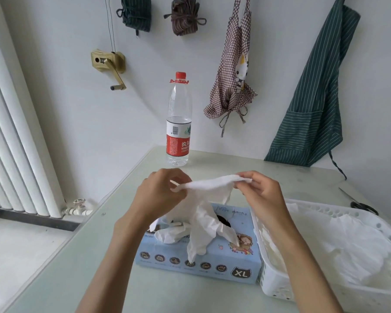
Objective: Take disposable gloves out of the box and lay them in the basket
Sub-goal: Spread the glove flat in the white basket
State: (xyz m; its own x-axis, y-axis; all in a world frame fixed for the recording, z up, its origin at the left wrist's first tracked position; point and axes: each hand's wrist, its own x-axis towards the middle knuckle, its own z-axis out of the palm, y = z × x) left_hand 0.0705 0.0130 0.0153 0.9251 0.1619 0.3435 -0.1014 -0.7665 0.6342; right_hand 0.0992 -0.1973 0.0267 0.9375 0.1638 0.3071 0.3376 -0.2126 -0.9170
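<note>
Left hand (pixel 160 195) + right hand (pixel 261 190) pinch glove (pixel 209 199) | box (pixel 212 265) marked "XL"

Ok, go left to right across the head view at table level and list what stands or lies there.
Radiator valve → water bottle → blue glove box → white basket → scissors. The hands and the glove they hold overlap the box, so they are left out.

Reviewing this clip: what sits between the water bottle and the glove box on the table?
In the head view, both hands, left hand and right hand, stretch a glove between the water bottle and the glove box.
</note>
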